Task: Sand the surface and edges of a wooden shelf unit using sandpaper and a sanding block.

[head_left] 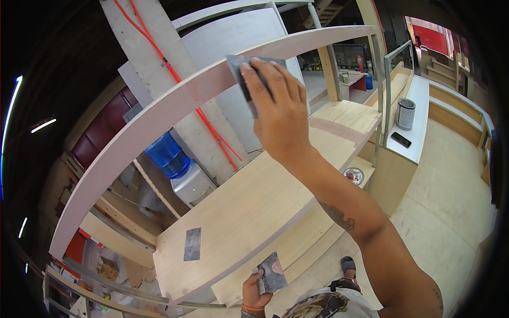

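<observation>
My right hand (283, 108) is raised and grips a thin dark-grey putty spreader (238, 74), pressing it to the face of a long curved wooden beam (154, 122). Pinkish putty streaks run along that face. Low down near my body, my left hand (255, 291) holds a flat grey plate (265, 289) with a dab of pink putty (276, 266) on it. A grey rectangular sheet (192, 244) lies on the pale wooden counter (233, 212) below the beam. An open round tin (353, 176) with reddish-pink remains sits on the lower shelf.
Behind the counter stand a water dispenser (193, 183) with a blue bottle (168, 155) and a concrete column (183, 79) carrying red conduit. On the white side counter (419, 114) are a metal can (405, 114) and a phone (401, 139). A metal upright (386, 95) rises on the right.
</observation>
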Demonstrator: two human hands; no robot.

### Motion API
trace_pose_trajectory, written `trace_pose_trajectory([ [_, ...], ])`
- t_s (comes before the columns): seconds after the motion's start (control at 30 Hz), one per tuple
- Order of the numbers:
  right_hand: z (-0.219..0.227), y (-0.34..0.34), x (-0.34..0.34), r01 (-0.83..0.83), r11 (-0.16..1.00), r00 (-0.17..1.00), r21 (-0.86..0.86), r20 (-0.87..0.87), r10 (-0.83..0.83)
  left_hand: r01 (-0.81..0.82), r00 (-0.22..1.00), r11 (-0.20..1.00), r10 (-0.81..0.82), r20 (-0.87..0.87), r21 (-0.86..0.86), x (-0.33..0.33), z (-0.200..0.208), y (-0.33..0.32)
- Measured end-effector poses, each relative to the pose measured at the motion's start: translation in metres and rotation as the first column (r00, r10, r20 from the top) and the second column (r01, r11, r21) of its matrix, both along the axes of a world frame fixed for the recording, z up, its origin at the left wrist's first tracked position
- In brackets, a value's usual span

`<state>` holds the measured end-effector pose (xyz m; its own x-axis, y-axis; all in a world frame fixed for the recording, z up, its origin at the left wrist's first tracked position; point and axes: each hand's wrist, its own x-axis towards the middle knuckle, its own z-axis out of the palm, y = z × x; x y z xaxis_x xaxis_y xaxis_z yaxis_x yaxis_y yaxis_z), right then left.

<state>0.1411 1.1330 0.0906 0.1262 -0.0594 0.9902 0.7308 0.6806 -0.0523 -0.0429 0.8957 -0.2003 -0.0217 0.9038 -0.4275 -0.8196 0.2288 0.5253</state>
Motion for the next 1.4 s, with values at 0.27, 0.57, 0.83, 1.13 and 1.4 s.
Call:
trace_pose_trajectory([
  [0.27,0.002,0.004,0.040,-0.116,0.979,0.987,-0.167,-0.129,0.095,-0.011,1.000,1.000,0.011,-0.008,0.022,-0.006,0.001,-0.003],
  [0.57,-0.001,-0.058,-0.016,-0.215,0.950,0.969,-0.225,0.074,0.237,-0.004,1.000,0.997,0.005,-0.014,0.074,0.003,0.024,0.019],
  [0.83,-0.036,-0.039,0.020,-0.284,0.927,0.948,-0.245,0.069,0.309,-0.150,0.989,0.973,0.146,0.038,0.178,0.003,0.056,0.022],
  [1.13,-0.019,0.003,0.000,-0.053,0.998,0.992,-0.029,0.110,0.056,-0.125,0.986,0.992,0.122,0.115,0.022,-0.005,0.025,0.007],
  [1.4,-0.014,0.007,0.044,-0.092,0.986,0.990,-0.139,-0.122,0.075,-0.153,0.983,0.988,0.152,0.105,0.006,-0.016,0.010,-0.004],
])
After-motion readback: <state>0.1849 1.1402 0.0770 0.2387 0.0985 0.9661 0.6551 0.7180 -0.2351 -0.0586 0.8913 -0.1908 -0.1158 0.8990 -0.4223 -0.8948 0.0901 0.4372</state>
